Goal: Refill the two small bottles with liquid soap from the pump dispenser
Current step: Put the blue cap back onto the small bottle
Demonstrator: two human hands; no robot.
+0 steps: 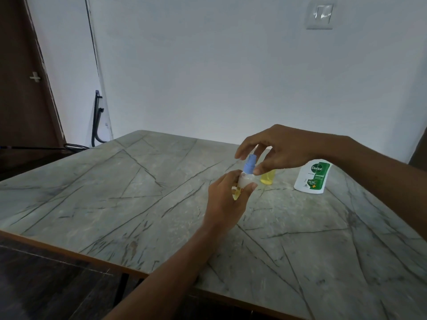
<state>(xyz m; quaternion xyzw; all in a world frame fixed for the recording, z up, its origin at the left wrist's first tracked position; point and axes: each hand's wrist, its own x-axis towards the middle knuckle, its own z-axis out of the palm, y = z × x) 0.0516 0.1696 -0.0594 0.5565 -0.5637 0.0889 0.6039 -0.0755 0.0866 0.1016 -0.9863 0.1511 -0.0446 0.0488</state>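
My left hand (227,195) grips the small bottle (246,180) upright near the middle of the table (138,204). My right hand (277,151) arches over its blue cap (250,163), thumb and fingers curved either side; I cannot tell whether they pinch it.

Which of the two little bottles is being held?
The blue-capped bottle, gripped by the left hand; the right hand is at its cap. The yellow bottle stands on the table.

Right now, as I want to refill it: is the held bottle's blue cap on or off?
On: the blue cap sits atop the small bottle in the left hand, right hand fingers around it. Tightness: cannot tell.
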